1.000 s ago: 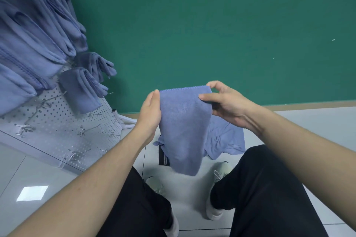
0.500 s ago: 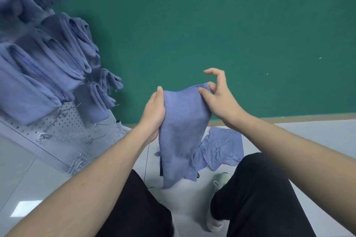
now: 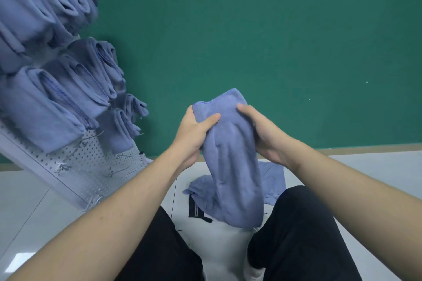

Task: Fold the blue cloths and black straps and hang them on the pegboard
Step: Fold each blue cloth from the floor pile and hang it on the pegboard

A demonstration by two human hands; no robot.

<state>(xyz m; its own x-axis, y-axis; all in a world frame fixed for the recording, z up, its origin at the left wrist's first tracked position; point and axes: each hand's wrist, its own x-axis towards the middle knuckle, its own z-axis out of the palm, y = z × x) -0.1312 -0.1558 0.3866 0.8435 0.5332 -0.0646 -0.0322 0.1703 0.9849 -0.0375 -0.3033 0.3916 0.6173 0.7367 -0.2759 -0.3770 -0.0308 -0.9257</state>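
Both hands clamp the folded blue cloth (image 3: 230, 157): left hand (image 3: 194, 130), right hand (image 3: 262, 132), right fingers hidden behind. Below the grip it hangs long, lower end covering a shoe.

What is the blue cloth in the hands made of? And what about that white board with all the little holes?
The blue cloth looks like soft, fuzzy fabric, maybe microfibre: matte, wrinkling where the hands squeeze it, with a stitched edge on top. The pegboard looks like painted metal, though it could be plastic: smooth, white, stiff, with neat rows of holes and thin wire hooks.
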